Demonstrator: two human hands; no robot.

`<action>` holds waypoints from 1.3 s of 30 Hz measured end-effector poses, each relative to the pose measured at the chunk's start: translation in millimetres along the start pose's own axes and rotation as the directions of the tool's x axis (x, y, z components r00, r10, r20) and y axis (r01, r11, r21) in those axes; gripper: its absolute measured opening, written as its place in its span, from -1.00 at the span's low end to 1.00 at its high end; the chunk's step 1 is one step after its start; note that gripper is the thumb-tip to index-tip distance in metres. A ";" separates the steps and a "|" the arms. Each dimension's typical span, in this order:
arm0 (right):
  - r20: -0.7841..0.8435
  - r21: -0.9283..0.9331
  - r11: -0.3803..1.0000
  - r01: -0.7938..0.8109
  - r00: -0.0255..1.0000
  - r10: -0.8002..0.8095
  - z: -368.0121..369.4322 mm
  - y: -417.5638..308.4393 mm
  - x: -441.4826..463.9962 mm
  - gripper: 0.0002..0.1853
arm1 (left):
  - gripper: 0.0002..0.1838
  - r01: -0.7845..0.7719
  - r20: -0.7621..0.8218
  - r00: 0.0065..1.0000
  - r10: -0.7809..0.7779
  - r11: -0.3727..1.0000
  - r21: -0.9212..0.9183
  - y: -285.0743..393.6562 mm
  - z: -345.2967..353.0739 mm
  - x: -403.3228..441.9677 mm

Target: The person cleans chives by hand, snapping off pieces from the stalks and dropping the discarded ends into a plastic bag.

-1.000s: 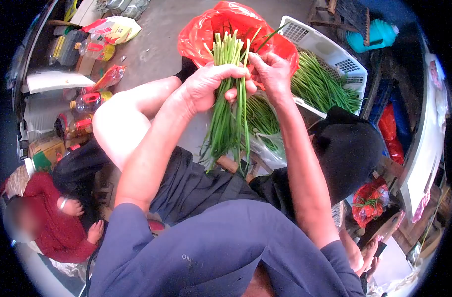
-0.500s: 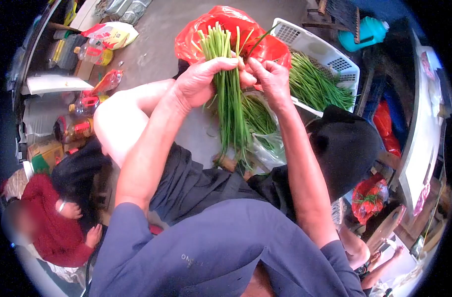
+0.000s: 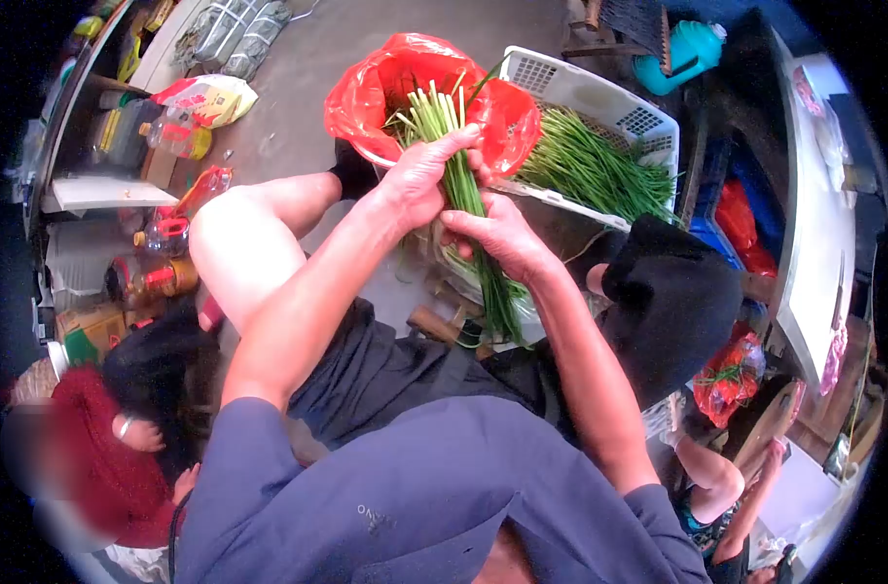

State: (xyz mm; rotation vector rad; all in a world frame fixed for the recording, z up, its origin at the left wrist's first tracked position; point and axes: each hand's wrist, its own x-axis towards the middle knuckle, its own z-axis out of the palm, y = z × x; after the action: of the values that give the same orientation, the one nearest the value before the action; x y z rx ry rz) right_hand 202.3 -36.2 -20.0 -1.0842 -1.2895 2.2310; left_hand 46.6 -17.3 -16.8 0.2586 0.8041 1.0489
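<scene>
A bunch of long green chives with pale cut ends runs between my two hands, ends pointing up toward the red bag. My left hand is closed around its upper part, thumb along the stems. Lower down, my right hand is wrapped round the same bunch, and the leaf tips hang below it over my lap. Just beyond the pale ends stands an open red plastic bag with dark scraps inside. To its right is a white plastic crate with more chives lying in it.
A teal jug stands near a wooden stool at the upper right. Bottles and packets line the left side. A person in a red sweater sits at lower left; another person's limbs show at lower right.
My right hand has gone from the pale ends down to grip the bunch's middle. The bunch has tilted and come lower, and a single stem no longer sits in my right fingers.
</scene>
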 end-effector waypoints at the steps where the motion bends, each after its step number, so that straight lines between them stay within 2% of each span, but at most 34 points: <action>1: -0.006 -0.002 1.000 0.007 1.000 -0.007 -4.4 -2.2 -2.6 -0.74 | -0.71 0.021 0.009 1.000 -0.021 0.999 0.039 3.9 6.2 -2.1; 2: -0.039 -0.004 1.000 0.026 0.999 -0.026 -10.1 -5.2 -5.4 -0.75 | -0.64 0.007 0.118 0.993 -0.019 0.995 0.101 6.3 3.5 0.7; 3: -0.071 -0.005 0.999 0.043 0.997 -0.044 -16.3 -8.7 -8.1 -0.77 | -0.64 0.006 0.124 0.992 -0.019 0.994 0.106 8.2 5.3 2.7; 6: -0.199 -0.214 0.974 0.067 0.974 -0.111 -49.5 -35.3 -10.2 -0.82 | -0.65 -0.130 0.054 0.991 0.120 0.945 0.299 9.1 -8.3 23.0; 7: -0.236 -0.277 0.959 0.063 0.963 -0.131 -64.4 -46.6 -10.2 -0.85 | -0.65 -0.129 0.060 0.991 0.116 0.944 0.303 12.7 -9.0 28.3; 9: -0.265 -0.388 0.917 0.091 0.942 -0.206 -97.2 -73.4 -12.2 -0.87 | -0.67 -0.158 -0.046 0.972 0.232 0.783 0.601 16.9 -9.8 38.7; 11: -0.300 -0.486 0.870 0.081 0.920 -0.253 -137.3 -87.0 -7.5 -0.86 | -0.70 -0.157 -0.052 0.967 0.248 0.749 0.644 20.5 -7.7 51.2; 13: -0.316 -0.712 0.702 -0.015 0.900 -0.301 -181.3 -93.0 -0.3 -0.74 | -0.73 -0.155 -0.002 0.975 0.224 0.684 0.713 22.4 -11.9 70.5; 14: -0.377 -0.761 0.637 -0.123 0.884 -0.279 -197.7 -91.8 1.8 -0.70 | -0.75 -0.133 -0.009 0.979 0.202 0.679 0.722 21.5 -17.3 83.2; 15: -0.380 -0.758 0.640 -0.126 0.883 -0.276 -211.3 -87.7 2.6 -0.70 | -0.75 -0.130 -0.009 0.980 0.198 0.679 0.723 20.6 -22.1 94.4; 17: -0.290 -0.923 0.349 -0.165 0.892 -0.347 -238.5 -72.8 4.9 -0.68 | -0.76 -0.015 -0.102 0.990 0.098 0.793 0.609 18.1 -31.9 115.6; 19: -0.290 -0.919 0.353 -0.175 0.907 -0.306 -258.2 -56.1 13.8 -0.71 | -0.83 -0.018 -0.102 0.992 0.079 0.871 0.491 20.5 -43.1 131.5; 21: -0.240 -0.968 0.138 -0.209 0.931 -0.275 -272.1 -43.7 20.6 -0.73 | -0.82 -0.014 -0.139 0.987 0.083 0.898 0.440 25.8 -56.8 144.8; 23: -0.247 -0.966 0.151 -0.211 0.927 -0.282 -276.6 -35.1 23.9 -0.73 | -0.80 -0.020 -0.247 0.959 0.136 0.906 0.423 30.3 -74.1 159.1; 26: -0.325 -0.943 0.147 -0.299 0.921 -0.214 -290.7 -22.7 27.8 -0.71 | -0.71 0.014 -0.300 0.939 0.171 0.849 0.529 36.3 -103.6 174.7; 27: -0.318 -0.948 0.106 -0.302 0.922 -0.221 -301.9 -14.7 28.9 -0.69 | -0.69 0.065 -0.319 0.937 0.144 0.824 0.563 37.8 -119.9 185.1; 29: -0.316 -0.949 0.064 -0.309 0.922 -0.225 -316.6 1.5 27.5 -0.67 | -0.68 0.279 -0.448 0.893 0.036 0.736 0.617 37.5 -134.9 191.5; 30: -0.332 -0.941 0.044 -0.334 0.895 -0.300 -318.2 8.4 26.2 -0.65 | -0.67 0.294 -0.394 0.918 -0.044 0.742 0.603 36.4 -140.8 189.6; 31: -0.344 -0.933 0.027 -0.360 0.863 -0.371 -319.1 14.9 24.2 -0.63 | -0.67 0.302 -0.396 0.917 -0.053 0.741 0.600 33.3 -143.9 190.8; 34: -0.340 -0.939 0.100 -0.328 0.857 -0.388 -314.0 21.8 24.8 -0.62 | -0.70 0.309 -0.415 0.908 0.053 0.581 0.753 33.3 -135.7 186.6; 35: -0.336 -0.941 0.104 -0.322 0.859 -0.386 -309.6 21.7 27.6 -0.62 | -0.70 0.315 -0.422 0.905 0.055 0.580 0.751 37.9 -128.4 184.7; 37: -0.395 -0.914 0.211 -0.347 0.880 -0.263 -297.8 21.0 37.1 -0.63 | -0.74 0.288 -0.332 0.942 0.047 0.389 0.875 51.4 -118.5 182.0; 38: -0.304 -0.947 0.198 -0.252 0.901 -0.310 -294.0 25.4 42.8 -0.67 | -0.74 0.255 -0.294 0.955 0.042 0.393 0.883 58.7 -114.1 176.9; 39: -0.299 -0.948 0.206 -0.244 0.905 -0.304 -282.4 26.3 43.8 -0.67 | -0.74 0.219 -0.254 0.966 0.038 0.398 0.891 67.8 -106.6 170.7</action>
State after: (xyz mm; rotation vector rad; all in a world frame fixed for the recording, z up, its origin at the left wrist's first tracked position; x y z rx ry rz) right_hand 389.7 141.6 -145.2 -1.7409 -2.5221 0.6691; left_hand -30.4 142.8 -133.1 1.0551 1.5809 0.4006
